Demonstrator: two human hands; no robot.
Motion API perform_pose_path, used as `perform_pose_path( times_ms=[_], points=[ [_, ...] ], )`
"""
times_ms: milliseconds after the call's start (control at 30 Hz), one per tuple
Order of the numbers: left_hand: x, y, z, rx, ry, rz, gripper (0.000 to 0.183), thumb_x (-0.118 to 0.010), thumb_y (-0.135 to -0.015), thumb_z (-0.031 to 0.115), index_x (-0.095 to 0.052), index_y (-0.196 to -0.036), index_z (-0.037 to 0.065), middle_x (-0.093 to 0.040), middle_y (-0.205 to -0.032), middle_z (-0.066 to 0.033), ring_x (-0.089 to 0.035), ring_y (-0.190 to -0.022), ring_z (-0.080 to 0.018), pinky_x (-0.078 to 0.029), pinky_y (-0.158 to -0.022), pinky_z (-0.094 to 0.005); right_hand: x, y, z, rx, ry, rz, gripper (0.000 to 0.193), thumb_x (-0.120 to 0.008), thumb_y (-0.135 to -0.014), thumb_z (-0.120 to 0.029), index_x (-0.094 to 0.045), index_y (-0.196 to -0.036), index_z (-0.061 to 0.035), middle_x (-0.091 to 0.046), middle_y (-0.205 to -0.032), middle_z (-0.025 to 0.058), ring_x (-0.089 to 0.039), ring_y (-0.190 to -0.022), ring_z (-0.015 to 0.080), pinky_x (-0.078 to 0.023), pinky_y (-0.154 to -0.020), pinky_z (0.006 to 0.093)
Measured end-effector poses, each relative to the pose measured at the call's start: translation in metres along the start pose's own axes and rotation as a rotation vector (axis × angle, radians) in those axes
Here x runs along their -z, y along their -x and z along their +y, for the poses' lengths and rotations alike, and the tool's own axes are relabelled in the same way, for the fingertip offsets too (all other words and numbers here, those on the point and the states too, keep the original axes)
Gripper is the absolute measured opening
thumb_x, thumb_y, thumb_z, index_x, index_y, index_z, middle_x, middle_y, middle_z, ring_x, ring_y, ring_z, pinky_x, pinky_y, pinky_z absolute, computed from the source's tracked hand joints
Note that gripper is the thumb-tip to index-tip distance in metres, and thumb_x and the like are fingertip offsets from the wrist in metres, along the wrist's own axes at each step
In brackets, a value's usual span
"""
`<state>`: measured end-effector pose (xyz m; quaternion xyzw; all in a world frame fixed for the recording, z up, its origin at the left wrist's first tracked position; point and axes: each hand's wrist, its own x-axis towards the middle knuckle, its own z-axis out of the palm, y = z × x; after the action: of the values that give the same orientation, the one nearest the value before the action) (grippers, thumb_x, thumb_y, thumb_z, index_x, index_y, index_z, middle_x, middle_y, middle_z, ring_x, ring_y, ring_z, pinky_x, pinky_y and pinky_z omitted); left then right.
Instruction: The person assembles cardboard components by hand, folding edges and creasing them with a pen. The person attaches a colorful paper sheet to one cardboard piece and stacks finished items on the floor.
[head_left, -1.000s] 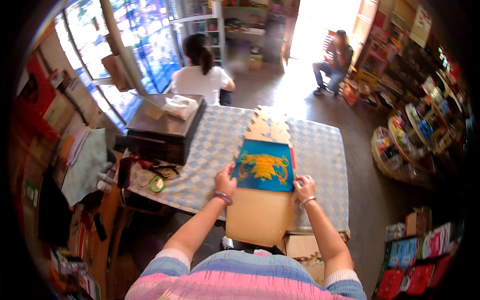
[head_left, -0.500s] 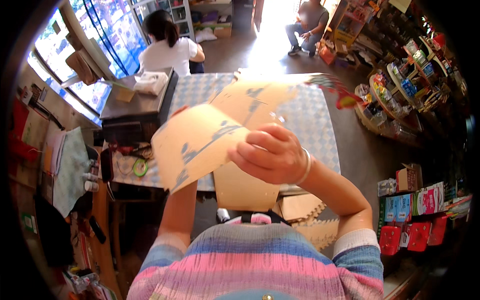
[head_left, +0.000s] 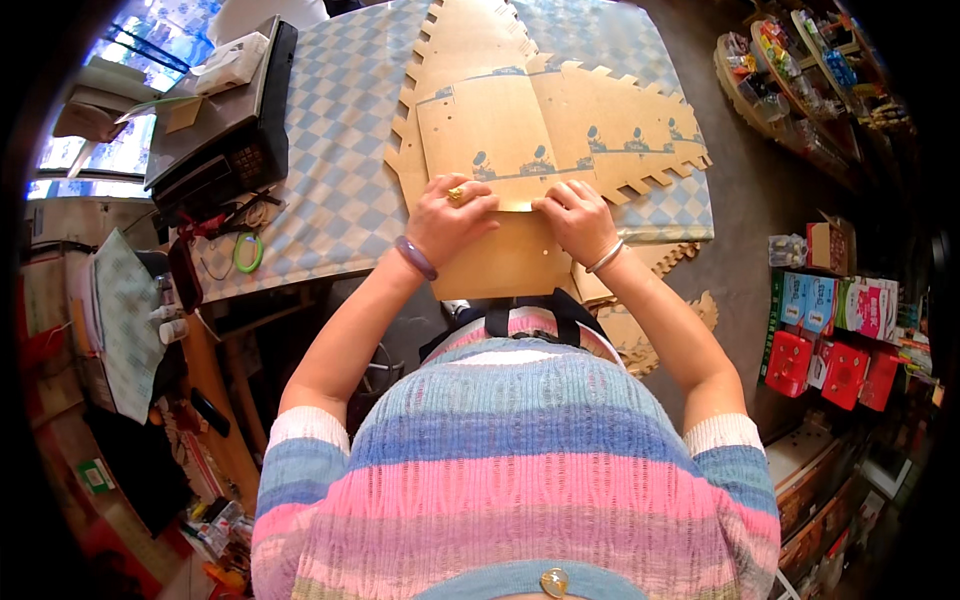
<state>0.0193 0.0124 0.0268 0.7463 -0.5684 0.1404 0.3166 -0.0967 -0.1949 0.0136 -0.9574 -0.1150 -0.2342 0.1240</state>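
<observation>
A tan cardboard sheet (head_left: 490,125) with blue-grey print lies flat on top of larger cardboard pieces. Along its near edge, my left hand (head_left: 450,222) and my right hand (head_left: 578,222) grip it side by side, fingers curled over the edge and thumbs close together. Beneath it, toothed cardboard (head_left: 640,130) spreads out to the right, and another toothed part reaches toward the far side. A plain cardboard panel (head_left: 500,258) sticks out below my hands, over the table's near edge.
A checked cloth covers the table (head_left: 340,110). On the left stand a black scale (head_left: 225,140), a green tape ring (head_left: 248,252) and a phone (head_left: 185,272). More toothed cardboard (head_left: 640,325) sits low on the right. Stocked shelves and packages (head_left: 810,300) line the right side.
The cardboard sheet, held up tilted before, now lies flat on the other pieces. Both hands have come down to its near edge. The view has tipped downward.
</observation>
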Motion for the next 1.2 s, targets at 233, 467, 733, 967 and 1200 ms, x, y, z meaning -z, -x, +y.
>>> perform_pose_path(
  times_ms=[233, 467, 733, 967, 1200],
  points=[
    [-0.018, 0.009, -0.010, -0.093, -0.245, -0.087, 0.018, -0.063, -0.071, 0.012, -0.066, -0.089, 0.011, -0.061, -0.083, -0.0020, -0.059, -0.083, -0.0214, -0.051, -0.075, -0.0331, -0.012, 0.001, 0.005, 0.003, -0.015, 0.023, 0.005, -0.060, -0.072, -0.014, -0.062, -0.077, -0.0136, -0.055, -0.077, 0.0024, -0.058, -0.077, 0.0211, -0.049, -0.074, 0.0332],
    [-0.018, 0.002, -0.014, 0.013, -0.171, -0.207, 0.007, -0.062, -0.075, 0.012, -0.064, -0.081, 0.010, -0.063, -0.079, -0.0048, -0.062, -0.079, -0.0242, -0.051, -0.072, -0.0343, -0.010, -0.003, 0.002, -0.091, -0.083, -0.039, 0.003, -0.063, -0.074, -0.016, -0.064, -0.075, -0.0137, -0.057, -0.076, 0.0033, -0.059, -0.077, 0.0224, -0.050, -0.072, 0.0344],
    [-0.004, -0.049, -0.030, 0.502, -0.154, -0.682, 0.027, -0.068, -0.077, 0.033, -0.066, -0.080, 0.006, -0.067, -0.079, -0.0145, -0.065, -0.076, -0.0329, -0.051, -0.067, -0.0415, 0.003, -0.047, 0.015, -0.534, -0.005, -0.565, 0.029, -0.073, -0.072, -0.038, -0.063, -0.078, -0.0112, -0.063, -0.086, 0.0059, -0.058, -0.091, 0.0273, -0.043, -0.087, 0.0393],
    [-0.046, -0.045, -0.017, 0.235, -0.141, -0.502, 0.047, -0.063, -0.084, 0.033, -0.053, -0.127, 0.019, -0.048, -0.136, -0.0053, -0.041, -0.129, -0.0267, -0.026, -0.107, -0.0491, -0.007, -0.032, 0.035, -0.519, 0.072, -0.358, 0.044, -0.077, -0.066, -0.047, -0.061, -0.085, -0.0104, -0.055, -0.099, 0.0130, -0.050, -0.100, 0.0322, -0.040, -0.087, 0.0420],
    [-0.065, -0.031, -0.038, -0.048, -0.192, -0.378, 0.057, -0.052, -0.085, 0.048, -0.046, -0.138, 0.026, -0.038, -0.147, -0.0020, -0.028, -0.139, -0.0245, -0.009, -0.109, -0.0640, -0.005, -0.007, 0.024, -0.436, -0.058, -0.064, 0.040, -0.079, -0.067, -0.034, -0.055, -0.086, -0.0084, -0.053, -0.090, 0.0113, -0.049, -0.089, 0.0327, -0.041, -0.079, 0.0427]
  ],
)
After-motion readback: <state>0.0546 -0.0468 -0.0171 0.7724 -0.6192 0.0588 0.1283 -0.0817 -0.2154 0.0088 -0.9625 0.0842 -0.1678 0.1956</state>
